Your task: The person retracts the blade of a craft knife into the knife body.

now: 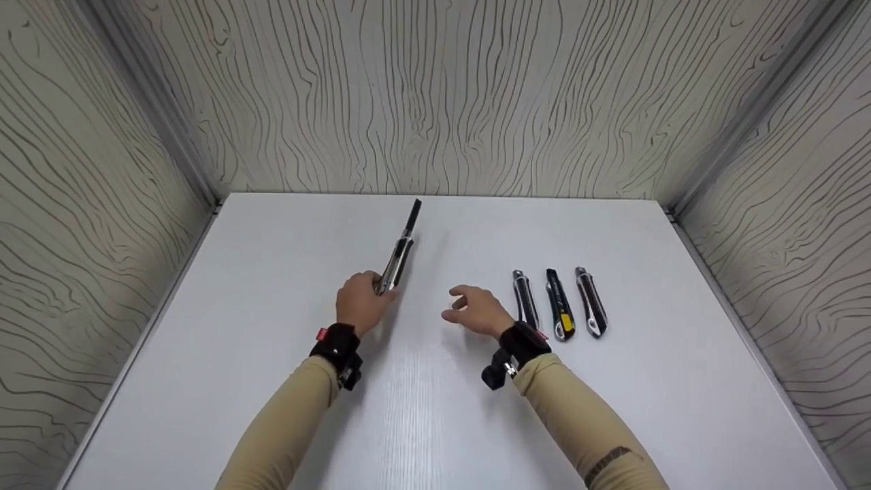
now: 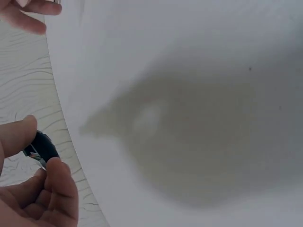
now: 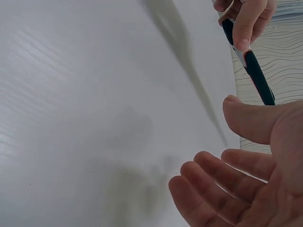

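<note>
My left hand [image 1: 363, 303] grips the lower end of a utility knife [image 1: 397, 264], held up off the table and slanting away to the right. Its long dark blade [image 1: 412, 216] sticks out at the far end. In the left wrist view only the knife's butt end [image 2: 45, 147] shows between thumb and fingers. To the right, my right hand [image 1: 480, 312] hovers over the table with nothing in it; the right wrist view shows its fingers [image 3: 222, 184] spread and slightly bent, thumb apart. Just beyond that hand lies the nearest of three more utility knives [image 1: 524, 299].
A knife with a yellow slider [image 1: 559, 306] and a dark one with silver edges [image 1: 590, 303] lie side by side at right. The white table [image 1: 272, 231] meets wood-patterned panels [image 1: 435, 102] at the back and sides. Both wrists wear black camera straps [image 1: 335, 346].
</note>
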Available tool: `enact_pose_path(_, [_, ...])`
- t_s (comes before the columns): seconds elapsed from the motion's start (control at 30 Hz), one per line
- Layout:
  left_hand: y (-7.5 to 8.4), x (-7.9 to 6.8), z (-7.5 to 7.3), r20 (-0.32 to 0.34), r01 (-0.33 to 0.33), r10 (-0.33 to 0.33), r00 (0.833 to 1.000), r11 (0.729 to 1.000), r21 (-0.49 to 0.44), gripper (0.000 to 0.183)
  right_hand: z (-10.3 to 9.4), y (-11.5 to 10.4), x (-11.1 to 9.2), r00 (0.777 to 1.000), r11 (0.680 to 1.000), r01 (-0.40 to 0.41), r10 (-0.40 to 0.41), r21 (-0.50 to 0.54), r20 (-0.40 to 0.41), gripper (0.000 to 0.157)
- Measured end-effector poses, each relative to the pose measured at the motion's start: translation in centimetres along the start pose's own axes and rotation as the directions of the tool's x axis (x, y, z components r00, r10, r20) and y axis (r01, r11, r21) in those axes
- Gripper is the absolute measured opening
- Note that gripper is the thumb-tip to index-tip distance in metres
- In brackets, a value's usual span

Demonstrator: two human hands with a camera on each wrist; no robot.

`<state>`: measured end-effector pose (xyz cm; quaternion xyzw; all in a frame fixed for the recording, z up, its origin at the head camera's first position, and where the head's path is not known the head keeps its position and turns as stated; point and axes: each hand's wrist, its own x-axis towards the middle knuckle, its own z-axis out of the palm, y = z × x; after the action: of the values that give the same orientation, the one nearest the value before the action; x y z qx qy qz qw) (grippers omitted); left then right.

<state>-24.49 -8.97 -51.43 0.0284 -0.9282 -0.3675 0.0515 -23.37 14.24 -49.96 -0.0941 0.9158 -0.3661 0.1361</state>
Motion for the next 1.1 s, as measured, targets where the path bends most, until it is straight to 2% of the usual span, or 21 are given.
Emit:
enact_pose_path(0.23, [1.0,-1.8,2.5,0.037,-0.109,0.108,0.993,0.994,0.012,0.033,0.1,0.8,0.3,0.999,0.999,-0.042,0.043,0.033,-0.027,0.051])
enact_pose_path(0.3, [1.6,-2.2,3.0,0.051,-0.117,0.117,0.992,0.993,0.001,0.032,-0.1,0.9,0.4,0.998,0.995,-0.063,0.065,0.081,-0.025,0.051])
enact_pose_path(0.37, [2.1,-2.5,3.3,0.067,-0.117,0.117,0.991,0.993,-0.007,0.031,-0.3,1.1,0.5,0.995,0.979,-0.095,0.097,0.179,-0.003,0.054])
enact_pose_path(0.43, [2.7,-2.9,3.6,0.085,-0.119,0.12,0.989,0.993,-0.013,0.03,-0.5,1.3,0.7,0.991,0.948,-0.131,0.129,0.289,0.025,0.056])
enact_pose_path(0.53, [3.4,-3.3,4.0,0.109,-0.128,0.129,0.986,0.992,-0.019,0.03,-0.7,1.6,1.0,0.985,0.884,-0.169,0.163,0.436,0.052,0.058])
enact_pose_path(0.73, [4.4,-4.0,4.7,0.128,-0.175,0.176,0.976,0.984,-0.022,0.032,-0.8,1.8,1.5,0.985,0.789,-0.145,0.175,0.597,0.007,0.047])
enact_pose_path(0.87, [4.6,-4.3,5.3,0.126,-0.208,0.207,0.97,0.978,-0.004,0.032,-0.6,1.8,1.6,0.98,0.723,-0.141,0.2,0.676,-0.01,0.039])
enact_pose_path(1.1, [4.9,-4.9,5.9,0.123,-0.218,0.215,0.969,0.976,0.009,0.031,-0.5,1.8,1.7,0.962,0.669,-0.174,0.273,0.722,-0.021,0.038])
